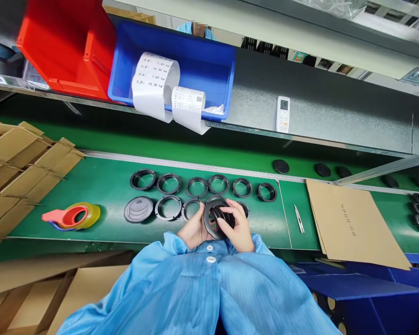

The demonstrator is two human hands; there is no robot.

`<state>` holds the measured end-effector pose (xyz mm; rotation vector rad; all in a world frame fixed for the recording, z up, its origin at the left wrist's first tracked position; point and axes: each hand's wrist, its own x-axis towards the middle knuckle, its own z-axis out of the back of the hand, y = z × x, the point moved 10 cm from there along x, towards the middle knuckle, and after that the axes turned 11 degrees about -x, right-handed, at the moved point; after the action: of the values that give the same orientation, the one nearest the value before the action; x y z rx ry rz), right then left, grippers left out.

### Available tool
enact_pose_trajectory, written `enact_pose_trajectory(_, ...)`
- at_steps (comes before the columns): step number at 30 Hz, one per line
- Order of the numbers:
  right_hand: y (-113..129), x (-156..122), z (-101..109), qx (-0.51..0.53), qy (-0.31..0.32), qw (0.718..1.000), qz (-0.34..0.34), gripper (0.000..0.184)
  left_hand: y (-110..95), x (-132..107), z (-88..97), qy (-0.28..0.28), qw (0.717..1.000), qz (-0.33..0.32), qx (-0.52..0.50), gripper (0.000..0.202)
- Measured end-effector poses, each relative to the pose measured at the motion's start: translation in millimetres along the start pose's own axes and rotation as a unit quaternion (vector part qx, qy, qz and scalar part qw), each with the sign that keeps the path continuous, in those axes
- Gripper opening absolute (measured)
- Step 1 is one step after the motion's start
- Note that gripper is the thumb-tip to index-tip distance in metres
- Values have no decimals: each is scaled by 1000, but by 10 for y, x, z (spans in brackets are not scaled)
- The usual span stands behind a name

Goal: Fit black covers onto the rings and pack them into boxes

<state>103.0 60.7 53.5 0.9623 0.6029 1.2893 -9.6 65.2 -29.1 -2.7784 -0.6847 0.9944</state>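
Note:
My left hand [192,231] is closed on the left edge of a black flanged ring [208,223], held tilted just above the bench's front edge. My right hand [240,230] grips a dark round piece [226,215] at the ring's right side, fingers curled over it. Whether the two are joined I cannot tell. Behind my hands, several black rings [197,187] lie in two rows on the green bench top [108,186]. A grey round vent with curved slats [138,209] lies at the left end of the front row.
A tape dispenser [75,217] and cardboard dividers [21,172] are on the left. To the right lie a utility knife [299,218] and cardboard sheets [356,223]. The shelf above holds a red bin [66,51], a blue bin [209,60] with label rolls, and a remote control [283,114].

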Motion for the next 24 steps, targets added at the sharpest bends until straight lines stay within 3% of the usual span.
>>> enact_pose_trajectory(2, -19, 2, 42, 4, -49, 999, -23, 27, -280, -89, 131, -35, 987, -135, 73, 55)
enact_pose_trajectory(4, 8, 0, 55, 6, -74, 997, -33, 27, -573, -252, 203, -64, 939, -288, 179, 41)
enact_pose_trajectory(6, 71, -7, 43, 15, -81, 996, -37, 27, -717, -385, 186, -61, 882, -379, 272, 33)
enact_pose_trajectory(11, 309, -43, -72, 69, -51, 996, -31, 32, -861, -553, 103, -32, 829, -457, 321, 17)
enact_pose_trajectory(16, 533, -77, -168, 119, -15, 993, -5, 35, -1060, -903, -228, 8, 748, -557, 361, 4)
enact_pose_trajectory(19, 617, -88, -188, 111, -4, 994, 5, 40, -1152, -1055, -443, 29, 711, -579, 398, 10)
enact_pose_trajectory(21, 697, -84, -157, 62, -8, 998, 27, 41, -1205, -1082, -540, 32, 709, -566, 419, 11)
enact_pose_trajectory(24, 870, -71, 0, -29, -51, 995, 82, 38, -1279, -1041, -564, 13, 751, -519, 408, 7)
